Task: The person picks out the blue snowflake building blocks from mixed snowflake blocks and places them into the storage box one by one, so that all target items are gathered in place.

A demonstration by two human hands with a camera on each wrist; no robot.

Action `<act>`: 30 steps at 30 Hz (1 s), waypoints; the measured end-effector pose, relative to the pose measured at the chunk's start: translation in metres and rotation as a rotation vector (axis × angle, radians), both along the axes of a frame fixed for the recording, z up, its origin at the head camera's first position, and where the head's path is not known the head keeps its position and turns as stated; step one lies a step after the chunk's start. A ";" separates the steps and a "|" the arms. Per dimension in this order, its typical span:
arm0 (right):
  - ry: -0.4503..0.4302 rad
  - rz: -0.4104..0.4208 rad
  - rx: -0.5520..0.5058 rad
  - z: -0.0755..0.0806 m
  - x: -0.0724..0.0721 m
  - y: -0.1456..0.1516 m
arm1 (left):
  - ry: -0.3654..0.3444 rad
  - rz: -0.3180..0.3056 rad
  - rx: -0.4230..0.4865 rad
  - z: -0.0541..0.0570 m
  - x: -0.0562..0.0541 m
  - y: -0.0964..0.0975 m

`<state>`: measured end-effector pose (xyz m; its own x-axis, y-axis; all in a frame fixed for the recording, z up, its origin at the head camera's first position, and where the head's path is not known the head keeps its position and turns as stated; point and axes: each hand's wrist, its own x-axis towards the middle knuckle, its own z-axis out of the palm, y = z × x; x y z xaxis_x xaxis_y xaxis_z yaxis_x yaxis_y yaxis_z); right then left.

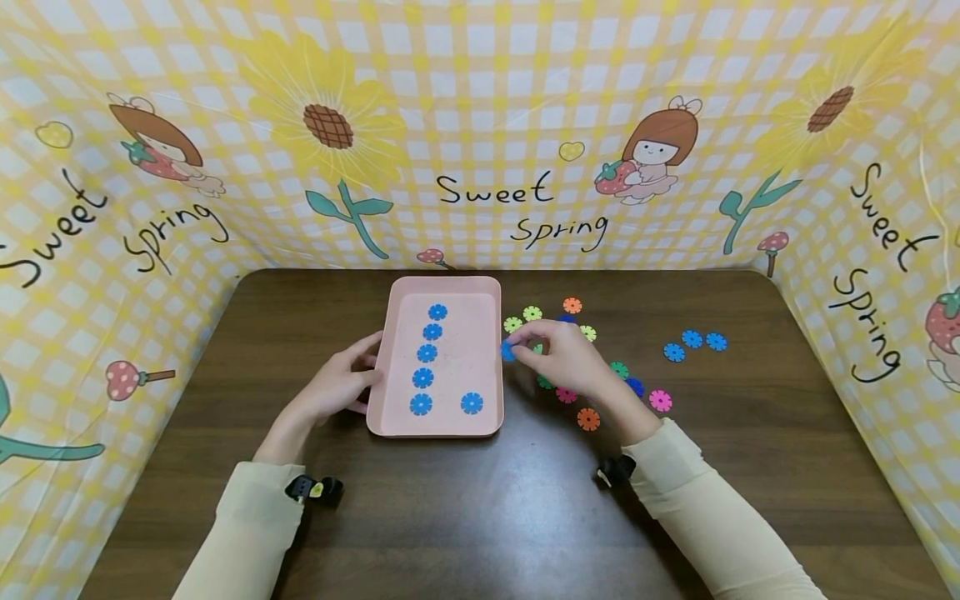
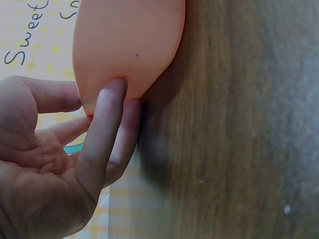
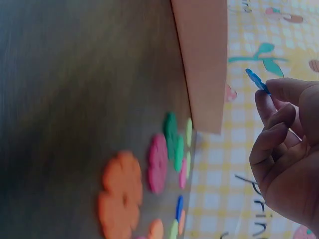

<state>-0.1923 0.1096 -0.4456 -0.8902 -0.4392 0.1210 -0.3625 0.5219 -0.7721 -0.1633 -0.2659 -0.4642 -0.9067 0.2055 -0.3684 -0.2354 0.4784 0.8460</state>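
A pink tray lies on the table, with my left hand gripping its left side. In the left wrist view, fingers of that hand lie against the tray's outer wall. Several blue snowflake discs form a column inside the tray, and another blue disc sits near its lower right corner. Close by the right rim, my right hand pinches a blue snowflake disc between thumb and fingertip, above the table in the right wrist view.
Right of the tray, partly hidden under my right hand, are loose discs: orange, pink, light green and others. Farther right, three blue discs lie together. A patterned cloth stands behind and beside the table.
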 end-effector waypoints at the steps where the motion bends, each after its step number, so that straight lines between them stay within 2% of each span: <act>1: -0.007 0.009 -0.002 -0.002 0.000 -0.003 | 0.000 0.000 -0.001 0.000 0.000 0.000; 9: -0.060 0.077 -0.027 -0.015 0.001 -0.027 | 0.002 0.000 -0.002 0.000 0.000 0.000; 15: -0.097 0.104 0.004 -0.024 0.003 -0.040 | 0.003 -0.001 0.000 0.000 0.000 0.000; 19: -0.091 0.113 0.050 -0.029 0.003 -0.047 | -0.003 0.006 0.005 0.000 0.000 0.000; 30: -0.023 0.104 0.236 -0.028 0.002 -0.058 | 0.000 0.010 0.005 0.000 0.000 0.001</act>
<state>-0.1902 0.0518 -0.4732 -0.8400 -0.5423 -0.0159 -0.4072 0.6496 -0.6420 -0.1630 -0.2652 -0.4643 -0.9087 0.1985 -0.3672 -0.2398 0.4717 0.8485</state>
